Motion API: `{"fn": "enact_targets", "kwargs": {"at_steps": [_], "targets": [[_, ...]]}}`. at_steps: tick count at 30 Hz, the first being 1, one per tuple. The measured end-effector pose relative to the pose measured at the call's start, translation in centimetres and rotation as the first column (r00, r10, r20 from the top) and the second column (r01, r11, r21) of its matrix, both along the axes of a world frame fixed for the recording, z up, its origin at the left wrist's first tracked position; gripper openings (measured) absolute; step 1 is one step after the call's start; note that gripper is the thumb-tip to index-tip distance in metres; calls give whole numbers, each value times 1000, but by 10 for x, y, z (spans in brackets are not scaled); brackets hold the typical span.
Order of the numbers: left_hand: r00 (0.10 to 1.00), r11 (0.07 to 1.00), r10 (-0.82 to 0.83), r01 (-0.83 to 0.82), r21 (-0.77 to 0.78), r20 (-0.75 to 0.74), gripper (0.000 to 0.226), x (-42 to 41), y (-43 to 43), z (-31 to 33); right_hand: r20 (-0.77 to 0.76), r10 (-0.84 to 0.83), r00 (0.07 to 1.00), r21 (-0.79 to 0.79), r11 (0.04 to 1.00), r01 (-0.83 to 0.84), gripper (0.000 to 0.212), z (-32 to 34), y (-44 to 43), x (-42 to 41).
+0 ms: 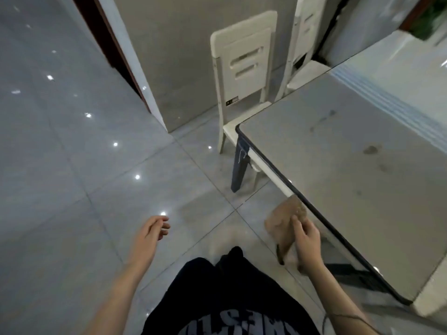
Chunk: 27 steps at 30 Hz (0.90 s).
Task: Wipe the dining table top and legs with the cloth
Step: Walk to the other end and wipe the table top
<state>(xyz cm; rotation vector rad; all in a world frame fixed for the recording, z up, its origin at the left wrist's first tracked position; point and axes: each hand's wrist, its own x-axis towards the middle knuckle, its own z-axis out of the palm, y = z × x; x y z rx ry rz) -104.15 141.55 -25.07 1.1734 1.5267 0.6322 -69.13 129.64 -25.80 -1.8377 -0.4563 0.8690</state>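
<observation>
Right hand [306,235] pinches the brown cloth [284,224] between thumb and fingers, bunched and hanging in the air just off the near long edge of the surface [350,165], not touching it as far as I can tell. Left hand [151,234] is empty, fingers loosely curled and apart, hovering over the floor [96,165] well away from that edge. The surface is a grey glossy top with a dark rim; several dull smudges and spots show toward its middle and far side, so the top reads as not yet cleaned, at least there. One dark table leg [239,165] shows under the far-left corner of the surface, with what looks like a pale thread or scuff near its top. A white chair [244,68] is tucked in at that same corner, partly behind the leg, with a second chair [304,44] further along the far edge. Judgement: this is the approach step, cloth in hand, wiping contact not made. Next move calls for lifting the cloth over the rim, flattening it under the palm and sweeping across the smudges; the leg at that corner needs a crouch, and likely the chair nudged aside for access.
</observation>
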Motion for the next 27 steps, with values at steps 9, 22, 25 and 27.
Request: {"fn": "enact_targets", "kwargs": {"at_steps": [9, 22, 25, 27], "targets": [[842, 848, -509, 526, 62, -181, 18, 148, 129, 16, 65, -310, 949, 137, 944, 299, 18, 35, 37, 85], [80, -86, -791, 967, 239, -607, 54, 434, 191, -65, 683, 250, 687, -498, 847, 188, 53, -60, 16, 191], [-80, -325, -729, 914, 242, -680, 55, 496, 163, -98, 623, 532, 574, -605, 793, -79, 56, -102, 27, 189], [-118, -389, -690, 893, 228, -714, 56, 535, 149, -112, 620, 527, 581, -581, 806, -111, 57, -115, 26, 197]]}}
